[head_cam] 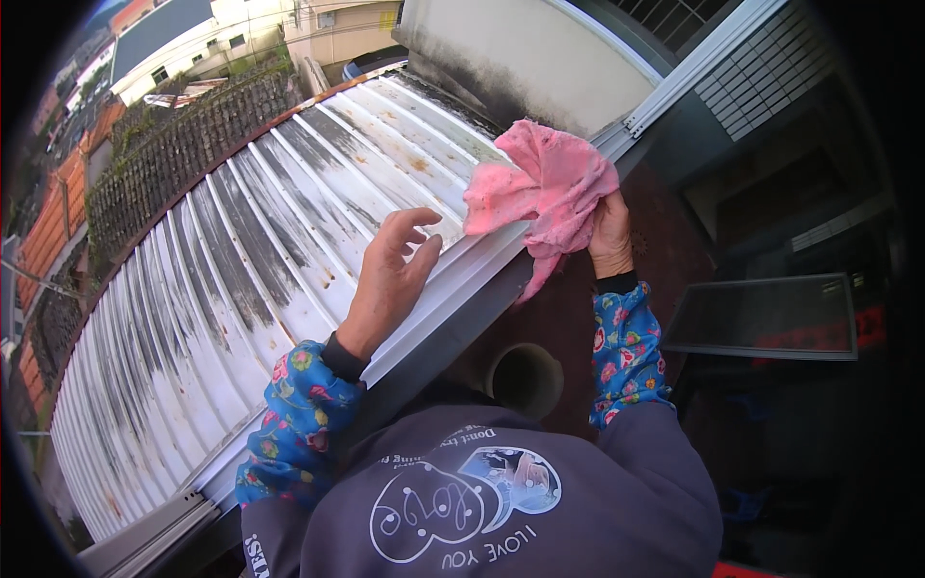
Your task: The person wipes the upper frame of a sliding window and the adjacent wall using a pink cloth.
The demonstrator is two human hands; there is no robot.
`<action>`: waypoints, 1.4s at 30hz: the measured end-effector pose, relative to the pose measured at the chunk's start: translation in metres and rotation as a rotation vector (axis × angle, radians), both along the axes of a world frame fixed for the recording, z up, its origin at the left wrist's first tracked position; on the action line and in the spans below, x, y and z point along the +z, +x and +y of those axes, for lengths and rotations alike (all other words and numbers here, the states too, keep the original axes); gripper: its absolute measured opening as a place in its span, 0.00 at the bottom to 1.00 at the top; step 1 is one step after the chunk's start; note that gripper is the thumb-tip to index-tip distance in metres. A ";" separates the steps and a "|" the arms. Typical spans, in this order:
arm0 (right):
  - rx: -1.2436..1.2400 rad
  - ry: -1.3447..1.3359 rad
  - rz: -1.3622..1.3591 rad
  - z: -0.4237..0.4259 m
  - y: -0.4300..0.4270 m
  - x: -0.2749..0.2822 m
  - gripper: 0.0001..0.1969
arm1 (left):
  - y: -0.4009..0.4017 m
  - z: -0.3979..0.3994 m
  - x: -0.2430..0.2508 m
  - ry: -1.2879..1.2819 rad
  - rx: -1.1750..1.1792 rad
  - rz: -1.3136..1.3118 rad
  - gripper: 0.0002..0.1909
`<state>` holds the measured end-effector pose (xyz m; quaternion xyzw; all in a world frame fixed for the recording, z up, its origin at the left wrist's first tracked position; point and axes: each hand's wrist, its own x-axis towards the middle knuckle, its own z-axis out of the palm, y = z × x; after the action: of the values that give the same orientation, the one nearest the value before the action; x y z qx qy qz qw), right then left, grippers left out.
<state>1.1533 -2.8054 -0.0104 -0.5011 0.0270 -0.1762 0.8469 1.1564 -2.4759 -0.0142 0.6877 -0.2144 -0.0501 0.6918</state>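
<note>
My right hand (612, 233) grips a crumpled pink cloth (560, 184), whose folds spread to the left and hang down past the sill. Part of that hand is hidden behind the cloth. My left hand (396, 271) is raised to the left of the cloth, fingers curled but apart, with nothing in it. Below it runs the white metal window sill track (462, 278). Past the sill lies a corrugated metal roof (253, 238) with dark stains and rust spots. Blue floral sleeve covers reach to both wrists.
A stained pale wall (527, 65) rises beyond the roof, beside the window frame (712, 58). Indoors, a round hollow container (526, 381) stands below the sill. A framed screen panel (766, 316) is at the right. Outside left are a mossy tiled roof (173, 148) and other buildings.
</note>
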 end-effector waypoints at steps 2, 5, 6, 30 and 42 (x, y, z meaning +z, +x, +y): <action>0.038 0.115 0.037 0.034 -0.017 0.002 0.22 | 0.004 -0.025 -0.008 0.010 -0.026 -0.045 0.14; 0.135 0.257 0.055 0.075 -0.030 -0.001 0.24 | 0.006 -0.046 -0.019 -0.064 -0.033 -0.048 0.17; 0.122 0.255 0.069 0.084 -0.033 -0.007 0.25 | 0.004 -0.048 -0.018 -0.121 -0.070 0.046 0.18; 0.288 -1.127 -0.421 0.190 -0.069 -0.032 0.19 | 0.008 0.084 -0.002 -0.431 0.334 0.092 0.08; 0.108 -1.157 -0.362 0.191 -0.119 -0.051 0.15 | 0.000 0.072 0.057 -0.209 0.509 -0.179 0.15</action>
<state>1.0346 -2.6148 -0.0613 -0.8428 -0.2433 -0.2015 0.4359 1.1568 -2.4044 0.0427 0.6459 -0.0994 0.2083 0.7277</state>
